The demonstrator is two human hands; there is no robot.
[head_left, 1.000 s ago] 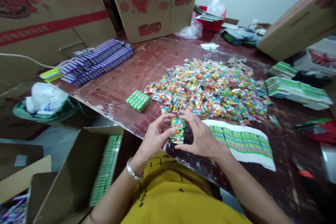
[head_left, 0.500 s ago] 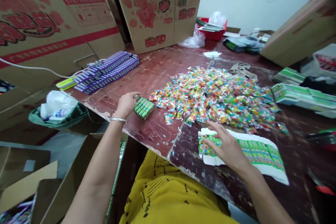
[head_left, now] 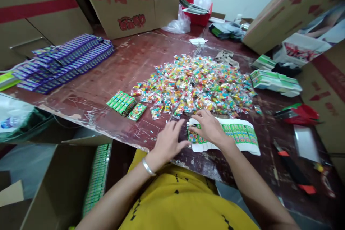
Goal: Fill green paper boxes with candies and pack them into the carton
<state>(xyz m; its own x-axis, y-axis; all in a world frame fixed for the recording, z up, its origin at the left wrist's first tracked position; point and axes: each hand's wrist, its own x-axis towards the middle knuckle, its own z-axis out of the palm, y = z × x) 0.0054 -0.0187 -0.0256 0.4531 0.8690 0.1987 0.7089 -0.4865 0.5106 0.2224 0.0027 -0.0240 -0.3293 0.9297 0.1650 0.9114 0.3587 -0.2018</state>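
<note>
My left hand (head_left: 169,141) hovers by the table's front edge, bracelet on its wrist, fingers and thumb spread with nothing between them. Its fingertips point toward the left end of a fanned row of flat green candy cartons (head_left: 237,133) with white flaps. Over that same end lies my right hand (head_left: 208,127), thumb and forefinger apart on the cartons. Left of the hands, filled green boxes (head_left: 121,102) stand in a small row, and a single green box (head_left: 137,111) lies beside them. Behind is a heap of clear candy packets (head_left: 199,86).
Purple boxes (head_left: 67,63) are stacked on the left. Large cardboard cartons (head_left: 129,3) stand at the back. More green flat cartons (head_left: 276,82) and a black-and-orange cutter (head_left: 293,172) lie to the right. Below the edge, an open carton (head_left: 54,183) holds green boxes.
My left hand has left the small green boxes and come right, close to my right hand. One green box now lies apart from the row. The view has swung right and down.
</note>
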